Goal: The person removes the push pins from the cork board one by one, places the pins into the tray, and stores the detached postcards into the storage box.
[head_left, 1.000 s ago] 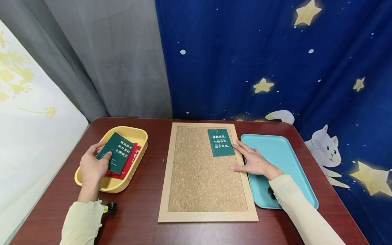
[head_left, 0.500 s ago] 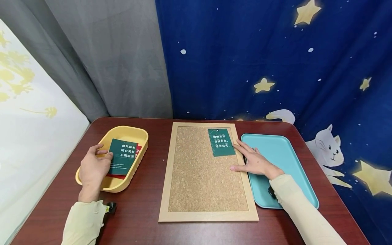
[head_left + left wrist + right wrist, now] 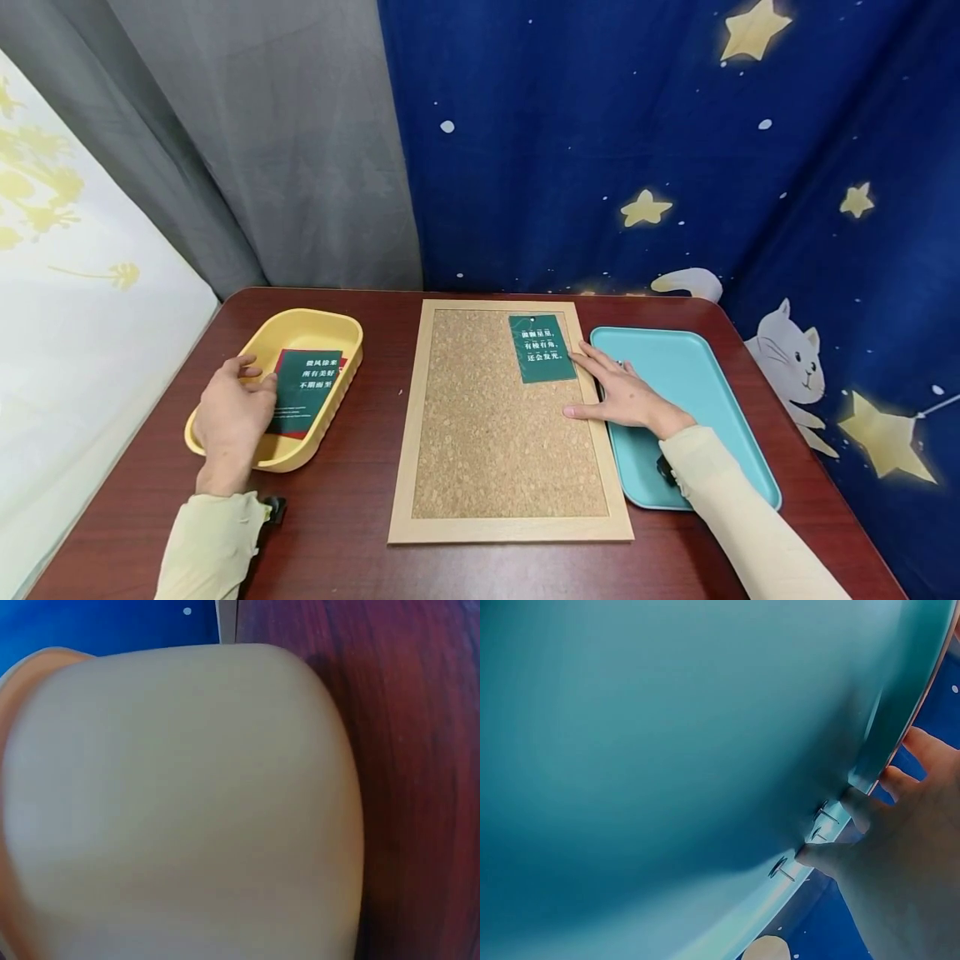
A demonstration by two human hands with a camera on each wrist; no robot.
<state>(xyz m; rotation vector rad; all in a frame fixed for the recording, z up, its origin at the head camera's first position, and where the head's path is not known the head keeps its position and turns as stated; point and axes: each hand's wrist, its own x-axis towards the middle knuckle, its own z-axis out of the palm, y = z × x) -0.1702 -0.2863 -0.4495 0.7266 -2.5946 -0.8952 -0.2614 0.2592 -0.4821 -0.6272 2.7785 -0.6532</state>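
In the head view my left hand [image 3: 237,410] reaches over the left rim of a yellow basket [image 3: 339,327], fingers loosely bent. Its thumb is right at the left edge of a green card [image 3: 307,392] with white writing, which lies in the basket over a red card [image 3: 285,360]. My right hand [image 3: 626,396] rests across the right frame of a cork board [image 3: 510,450], its fingers spread and fairly straight. Those fingertips come up to the right edge of another green card [image 3: 542,350], at the board's upper right.
A turquoise tray [image 3: 705,375] stands right of the board, partly under my right forearm. Thumbtacks [image 3: 783,870] lie along its edge in the right wrist view. The yellow basket's wall [image 3: 180,795] fills most of the left wrist view. Curtains hang behind the table [image 3: 330,533].
The green card at my left hand has turned straighter and settled lower into the basket over the red card. My left thumb has come off its face. My right hand has stayed put.
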